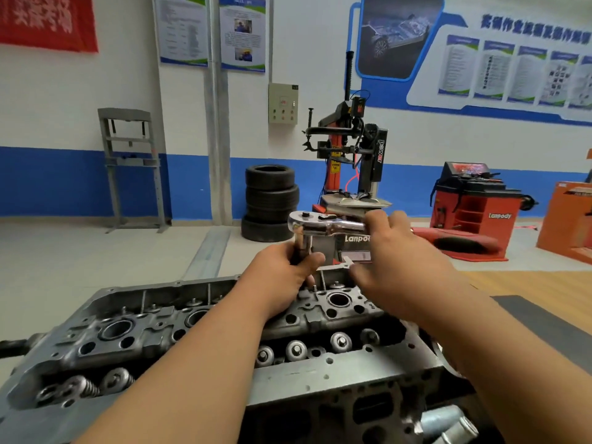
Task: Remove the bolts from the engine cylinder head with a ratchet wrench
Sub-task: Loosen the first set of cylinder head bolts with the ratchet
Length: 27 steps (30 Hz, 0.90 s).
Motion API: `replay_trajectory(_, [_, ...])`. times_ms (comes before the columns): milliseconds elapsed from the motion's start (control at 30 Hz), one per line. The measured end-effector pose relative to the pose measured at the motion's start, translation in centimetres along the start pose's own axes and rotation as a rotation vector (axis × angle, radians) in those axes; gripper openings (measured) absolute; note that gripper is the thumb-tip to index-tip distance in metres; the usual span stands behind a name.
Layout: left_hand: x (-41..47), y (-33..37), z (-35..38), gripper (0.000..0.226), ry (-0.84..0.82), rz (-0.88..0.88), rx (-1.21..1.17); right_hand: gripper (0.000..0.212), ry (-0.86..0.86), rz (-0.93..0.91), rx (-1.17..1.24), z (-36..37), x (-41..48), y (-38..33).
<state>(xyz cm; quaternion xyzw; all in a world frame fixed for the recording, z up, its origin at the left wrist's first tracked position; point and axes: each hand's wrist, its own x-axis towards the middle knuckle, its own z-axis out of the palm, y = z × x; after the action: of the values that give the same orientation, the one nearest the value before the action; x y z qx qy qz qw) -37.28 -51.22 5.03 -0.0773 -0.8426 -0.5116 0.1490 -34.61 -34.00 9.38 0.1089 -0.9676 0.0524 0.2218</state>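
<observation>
Over the far side of the cylinder head (153, 334), grips the upright extension bar (302, 245) with the left hand (282, 267), with fingers and thumb curled round it, most likely to hold the socket square on a bolt and stop it tipping off. Holds the handle of the ratchet wrench (323, 224) with the right hand (394, 251), with fingers folded over the chrome, placed well out from the ratchet end, probably for leverage on the swing. Has the ratchet end level on top of the bar, with the handle pointing right. Cannot make out the bolt itself, hidden beneath the left hand. Shows the casting as bare grey metal lying lengthwise across the foreground, with no camshafts in view, round wells along the middle, open holes beside them and a row of valve springs (296, 349) with shiny retainers on the near side. Beyond, takes in a stack of tyres (270, 203) and a red tyre changer (352, 149) against the blue-banded wall (80, 181).
</observation>
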Motion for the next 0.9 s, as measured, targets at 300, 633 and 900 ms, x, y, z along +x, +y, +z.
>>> replay_trajectory(300, [0.0, 0.0, -0.3, 0.023, 0.029, -0.011, 0.049, 0.040, 0.052, 0.017, -0.153, -1.4, -0.5, -2.9])
replay_trajectory(633, [0.5, -0.1, -0.2, 0.012, 0.105, 0.072, -0.019, 0.017, -0.258, -0.142, 0.080, 0.5, 11.7, -4.2])
replay_trajectory(900, [0.1, 0.7, -0.2, 0.013, 0.125, 0.073, 0.087, 0.040, -0.104, 0.116, 0.170, 0.5, 6.6, -2.0])
